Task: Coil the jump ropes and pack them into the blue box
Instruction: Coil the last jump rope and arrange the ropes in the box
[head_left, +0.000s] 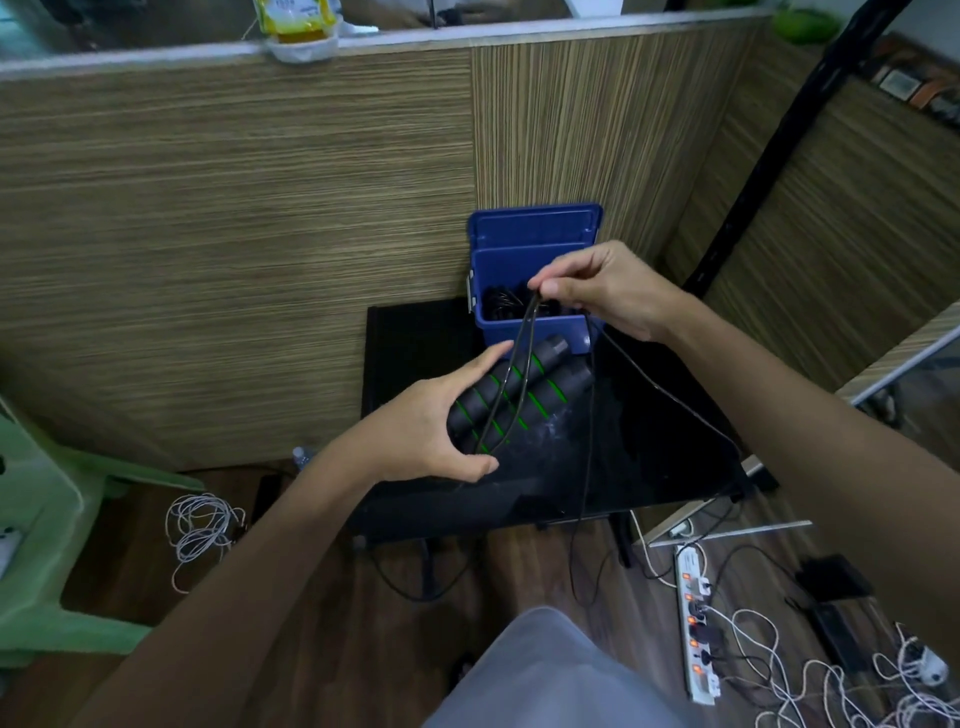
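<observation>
Both hands work one jump rope over the black table, just in front of the blue box.

Nearest the black table's (649, 467) front edge, the left hand (426, 431) curls its fingers and thumb round the two black handles (519, 400), ringed with green stripes, which lie side by side above the table top and point toward the blue box (535, 291). The thin black rope (587, 415) loops across the handles, and one strand drops past the table's front edge toward the floor. Farther back, over the box's open mouth, the right hand (608, 291) pinches the rope between thumb and fingertips, strands hanging from the pinch. The box stands at the table's far edge against the wood-grain wall panel (234, 234), lid (535, 226) upright, with dark coiled rope already inside.
</observation>
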